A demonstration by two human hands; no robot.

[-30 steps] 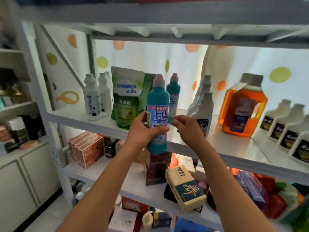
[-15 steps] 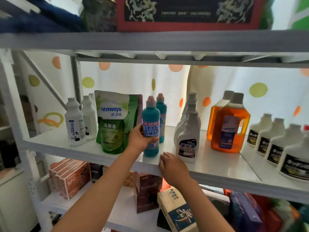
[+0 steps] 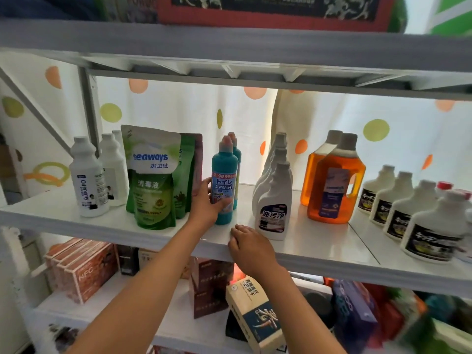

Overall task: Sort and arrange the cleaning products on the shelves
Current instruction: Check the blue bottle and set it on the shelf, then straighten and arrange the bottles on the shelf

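Teal bottle (image 3: 224, 180) stands near the shelf edge (image 3: 153, 237), left hand (image 3: 205, 209) fingers curled round it.

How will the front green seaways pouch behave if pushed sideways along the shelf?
The seaways pouch looks soft-sided and bulging, so it would likely flex or slump rather than slide rigidly. It stands tall on a narrow base, so it may tip. Glossy film probably slips on the shelf.

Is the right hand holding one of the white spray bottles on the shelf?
No, the right hand rests on the front edge of the shelf, beside the nearest white spray bottle without gripping it.
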